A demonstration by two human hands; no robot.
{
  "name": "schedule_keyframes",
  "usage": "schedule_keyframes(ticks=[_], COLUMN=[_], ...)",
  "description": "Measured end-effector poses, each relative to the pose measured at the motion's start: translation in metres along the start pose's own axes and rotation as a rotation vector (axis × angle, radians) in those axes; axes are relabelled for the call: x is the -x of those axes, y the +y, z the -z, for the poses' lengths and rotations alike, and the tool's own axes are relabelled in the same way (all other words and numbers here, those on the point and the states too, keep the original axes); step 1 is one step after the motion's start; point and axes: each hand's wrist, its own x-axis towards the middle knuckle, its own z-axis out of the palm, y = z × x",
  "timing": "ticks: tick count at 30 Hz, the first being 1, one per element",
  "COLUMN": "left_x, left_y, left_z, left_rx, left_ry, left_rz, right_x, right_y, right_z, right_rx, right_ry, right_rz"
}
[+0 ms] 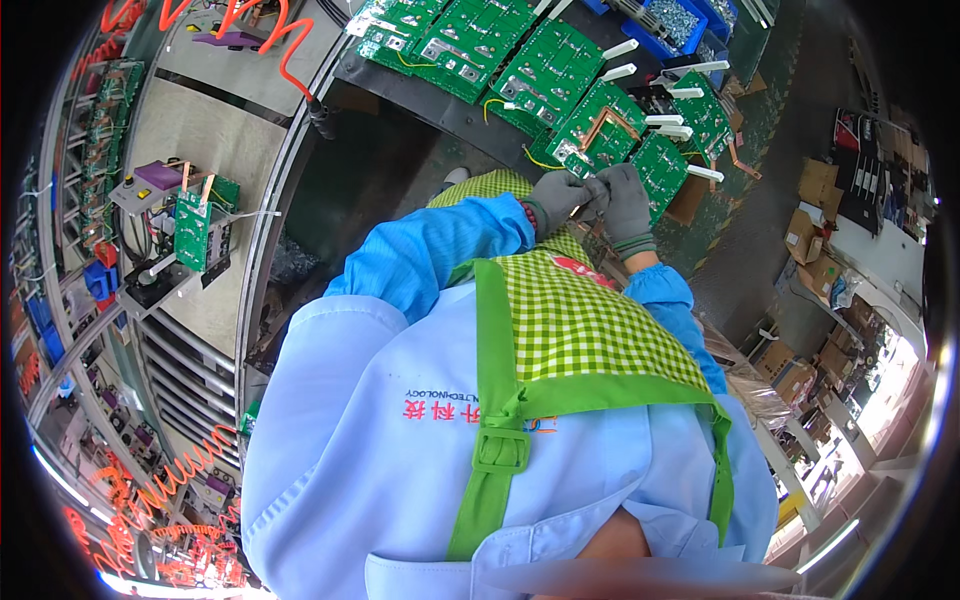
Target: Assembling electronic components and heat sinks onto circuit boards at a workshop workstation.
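Note:
My left hand [556,200] and my right hand [624,204], both in grey knit gloves, meet in front of my apron. Their fingers are closed together at the fingertips, and whatever lies between them is too small or hidden to make out. Just beyond the hands lies a green circuit board [612,112] with a copper-coloured bent frame on its face and a yellow wire at its near corner. Close to my right hand is another green circuit board [660,172] with a white post sticking out on its right side.
More green circuit boards [550,65] stand in a row on a dark bench [400,85]. Blue bins [690,25] of small metal parts sit at the far end. On the left runs a conveyor line [225,130] carrying a board on a fixture. Cardboard boxes [815,240] stand at right.

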Motion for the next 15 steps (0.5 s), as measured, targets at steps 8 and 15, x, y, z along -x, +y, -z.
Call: schedule_keyframes(ticks=[8,15], left_x=[-0.010,-0.014], left_y=[-0.014,-0.018], left_z=[0.004,0.001], left_rx=[0.049,0.016], left_ry=[0.000,0.003], left_rz=[0.016,-0.017], right_x=[-0.001,-0.001], right_y=[-0.004,-0.003], right_z=[0.003,-0.002], right_rx=[-0.103,0.052], right_ry=[-0.012,-0.005], right_rz=[0.012,0.012])
